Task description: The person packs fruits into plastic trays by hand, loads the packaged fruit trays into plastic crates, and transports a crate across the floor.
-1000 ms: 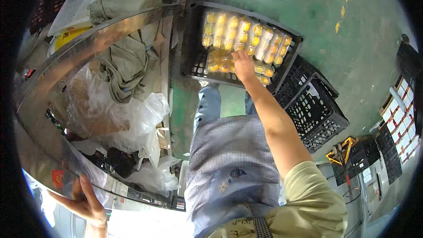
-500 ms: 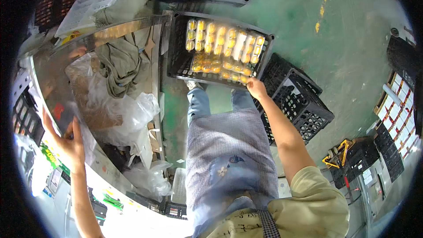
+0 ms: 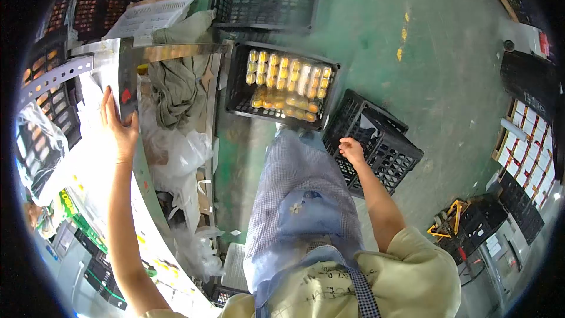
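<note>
My left hand [image 3: 120, 128] rests with spread fingers on the edge of the bright metal table [image 3: 126, 85] at left. Its palm is down and it holds nothing. In front of my legs, a black plastic crate [image 3: 282, 119] stands on the floor. Inside it are clear packs of round yellow-orange items [image 3: 286, 73], set in rows, one with a white label. My right hand [image 3: 352, 150] hangs in the air with its fingers curled in, apart from that crate and in front of the black crates [image 3: 382, 156] at right. I see nothing in it.
Another black crate [image 3: 265, 0] lies on the green floor beyond the filled one. Under the table are a grey-green cloth [image 3: 173, 97] and crumpled clear plastic [image 3: 182, 156]. A yellow-framed tool [image 3: 453, 218] and stacked white boxes [image 3: 521, 141] stand at right.
My right hand has let go of the filled crate's near rim and moved down and right of it. My left hand has shifted up along the table edge. The whole view has shifted.
</note>
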`<state>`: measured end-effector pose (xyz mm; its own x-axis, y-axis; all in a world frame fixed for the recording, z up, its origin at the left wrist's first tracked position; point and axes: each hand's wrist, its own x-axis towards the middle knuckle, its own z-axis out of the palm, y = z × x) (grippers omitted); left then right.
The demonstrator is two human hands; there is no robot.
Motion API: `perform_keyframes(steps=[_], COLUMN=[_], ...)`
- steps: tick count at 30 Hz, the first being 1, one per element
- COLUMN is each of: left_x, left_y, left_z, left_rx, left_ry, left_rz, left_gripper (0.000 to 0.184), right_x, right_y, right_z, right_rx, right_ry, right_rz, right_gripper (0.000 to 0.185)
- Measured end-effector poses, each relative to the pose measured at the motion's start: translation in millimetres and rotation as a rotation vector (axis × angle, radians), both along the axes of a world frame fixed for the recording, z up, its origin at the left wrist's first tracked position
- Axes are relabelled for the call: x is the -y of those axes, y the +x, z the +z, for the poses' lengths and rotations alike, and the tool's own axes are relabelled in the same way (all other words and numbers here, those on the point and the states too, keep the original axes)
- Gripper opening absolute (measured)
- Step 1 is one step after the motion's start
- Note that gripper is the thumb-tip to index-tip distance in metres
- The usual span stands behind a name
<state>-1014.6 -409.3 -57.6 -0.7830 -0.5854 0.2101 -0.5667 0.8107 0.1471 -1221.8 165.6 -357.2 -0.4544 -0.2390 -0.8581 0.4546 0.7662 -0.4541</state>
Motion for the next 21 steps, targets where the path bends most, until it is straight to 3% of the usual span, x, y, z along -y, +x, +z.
perform_keyframes(steps=[5, 21], left_x=[-0.5, -11.6], left_y=[2.7, 0.5], left_z=[3.8, 11.4], left_rx=[0.044, 0.017], left_ry=[-0.058, -0.068], left_rz=[0.019, 0.061], left_gripper=[0.066, 0.068], right_x=[4.2, -19.3], right_y=[-0.3, -17.8], right_z=[47.4, 67.8], right_rx=[0.022, 0.041], right_ry=[-0.034, -0.01], right_rz=[-0.101, -0.232], right_gripper=[0.021, 0.022])
